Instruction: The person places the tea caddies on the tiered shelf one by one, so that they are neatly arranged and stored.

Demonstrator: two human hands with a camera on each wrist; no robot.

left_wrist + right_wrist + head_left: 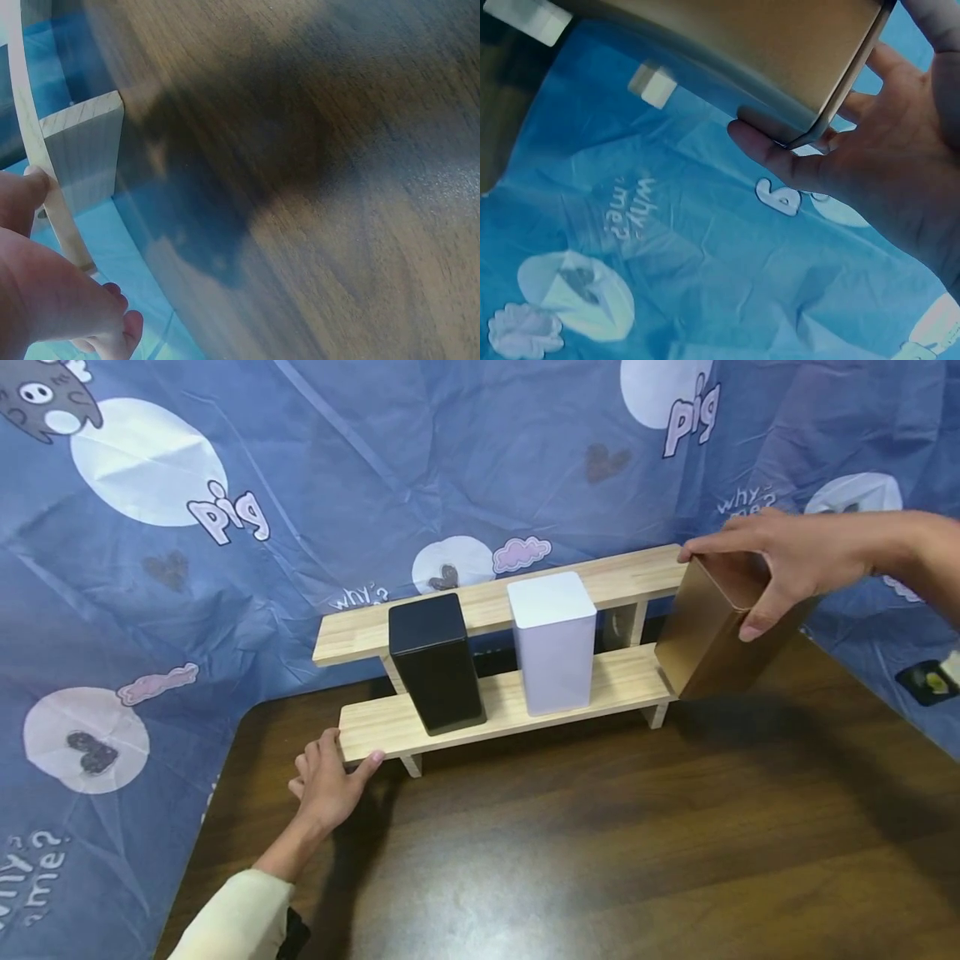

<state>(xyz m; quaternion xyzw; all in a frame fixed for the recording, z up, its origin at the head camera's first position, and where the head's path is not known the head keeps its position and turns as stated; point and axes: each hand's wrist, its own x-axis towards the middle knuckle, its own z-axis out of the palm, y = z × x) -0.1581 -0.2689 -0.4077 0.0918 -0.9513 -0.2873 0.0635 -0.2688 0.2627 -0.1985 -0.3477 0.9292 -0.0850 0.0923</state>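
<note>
A two-tier wooden shelf (626, 675) stands at the table's back. My left hand (326, 789) grips the left end of its lower board, thumb on the front edge. In the left wrist view the thumb rests against the board's edge (56, 202). My right hand (802, 556) holds a gold rectangular tin (693, 631) by its top, thumb on the near side and fingers across the far rim. The tin leans at the shelf's right end; whether its base rests on the board cannot be seen. A black canister (437, 672) and a white canister (557, 652) stand on the lower board.
The brown wooden table (570, 852) spreads in front of the shelf. Behind it hangs a blue printed cloth (337, 468), close to the upper board (352, 635). A small dark patch with a yellow mark (928, 682) shows at the far right.
</note>
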